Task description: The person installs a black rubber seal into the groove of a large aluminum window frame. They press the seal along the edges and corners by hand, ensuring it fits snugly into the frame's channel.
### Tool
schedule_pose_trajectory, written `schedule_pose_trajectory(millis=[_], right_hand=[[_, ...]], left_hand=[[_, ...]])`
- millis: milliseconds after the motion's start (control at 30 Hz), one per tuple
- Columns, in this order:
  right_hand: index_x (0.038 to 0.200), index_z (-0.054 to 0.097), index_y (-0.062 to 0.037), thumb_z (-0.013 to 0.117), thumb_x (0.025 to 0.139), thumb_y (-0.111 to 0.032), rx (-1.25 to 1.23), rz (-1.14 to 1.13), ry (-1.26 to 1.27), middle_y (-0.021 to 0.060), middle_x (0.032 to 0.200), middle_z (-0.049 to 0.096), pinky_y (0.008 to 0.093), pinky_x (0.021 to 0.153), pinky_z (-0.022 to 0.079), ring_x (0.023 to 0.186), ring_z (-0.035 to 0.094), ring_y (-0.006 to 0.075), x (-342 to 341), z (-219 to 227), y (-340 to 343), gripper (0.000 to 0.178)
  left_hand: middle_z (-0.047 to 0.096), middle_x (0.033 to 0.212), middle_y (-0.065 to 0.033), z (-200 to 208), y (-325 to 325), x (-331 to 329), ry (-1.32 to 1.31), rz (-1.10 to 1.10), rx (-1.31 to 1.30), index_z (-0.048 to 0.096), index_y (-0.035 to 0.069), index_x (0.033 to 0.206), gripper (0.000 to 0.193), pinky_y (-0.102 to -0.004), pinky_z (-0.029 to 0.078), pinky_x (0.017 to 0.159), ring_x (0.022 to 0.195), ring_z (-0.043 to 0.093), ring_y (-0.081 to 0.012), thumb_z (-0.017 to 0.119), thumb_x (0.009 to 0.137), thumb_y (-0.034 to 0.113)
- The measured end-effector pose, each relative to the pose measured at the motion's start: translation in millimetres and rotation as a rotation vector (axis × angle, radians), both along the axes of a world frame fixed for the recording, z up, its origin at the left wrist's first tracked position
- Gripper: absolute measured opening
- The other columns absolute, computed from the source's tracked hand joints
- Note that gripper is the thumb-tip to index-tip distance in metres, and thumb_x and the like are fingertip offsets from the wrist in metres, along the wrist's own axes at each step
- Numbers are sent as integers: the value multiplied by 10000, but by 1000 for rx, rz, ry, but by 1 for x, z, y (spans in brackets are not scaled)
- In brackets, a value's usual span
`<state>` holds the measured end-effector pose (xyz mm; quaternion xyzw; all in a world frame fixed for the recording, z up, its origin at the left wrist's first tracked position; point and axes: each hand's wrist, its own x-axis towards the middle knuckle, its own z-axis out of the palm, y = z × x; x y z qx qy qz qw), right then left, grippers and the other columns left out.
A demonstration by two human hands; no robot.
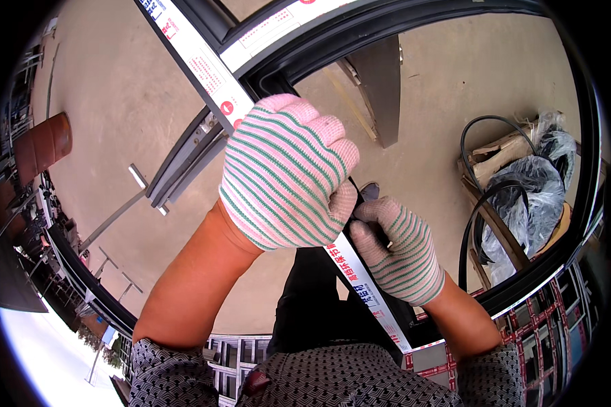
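Observation:
Both my hands wear pale pink knit gloves with green stripes. My left hand (288, 173) is closed in a fist over the middle bar of a dark frame, its back facing up; the curled fingers hide what they grip. Just below and to the right, my right hand (404, 254) is closed, thumb and forefinger pinching at a narrow black strip (352, 198) along the bar. The black frame (584, 224) looks like a window or door frame. White printed protective film (366, 292) covers the face of the bar between my forearms.
Beyond the bar's right side, crumpled clear plastic (526, 200), cardboard and black looped strips (463, 251) lie on the floor. A dark panel (380, 88) stands farther off. Grey metal profiles (187, 163) lie left, near a rusty drum (44, 148). Red-and-white wrapped bars (543, 325) sit lower right.

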<state>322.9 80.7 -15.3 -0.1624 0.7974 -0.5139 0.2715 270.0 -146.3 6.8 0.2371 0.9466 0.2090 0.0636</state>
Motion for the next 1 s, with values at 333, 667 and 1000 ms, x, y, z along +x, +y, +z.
schedule_pose_trajectory(millis=[333,667,1000], right_hand=[[1083,692,6,715,996,-79,-43,-86,-88,166,975,708,384,777,566,866,709,312,4,0,-2,123],[1067,680,-28,718,1008,-116,-90,-113,-129,119,958,707,362,796,551,847,696,254,4,-6,1,113],[1039,694,-8,726,983,-101,-107,-100,-148,149,965,712,393,810,565,880,714,312,0,-8,3,113]], left_hand=[[599,1405,-195,-49,13,63,375,1019,665,480,-44,1467,550,-404,462,1140,1290,601,-265,638,1056,286],[484,1551,-244,-27,31,85,55,1032,802,283,-34,1651,789,-430,394,1199,1425,507,-299,570,1073,421],[476,1381,-168,-12,58,91,-312,1113,931,192,-67,1596,858,-362,482,1054,1221,548,-204,735,963,131]])
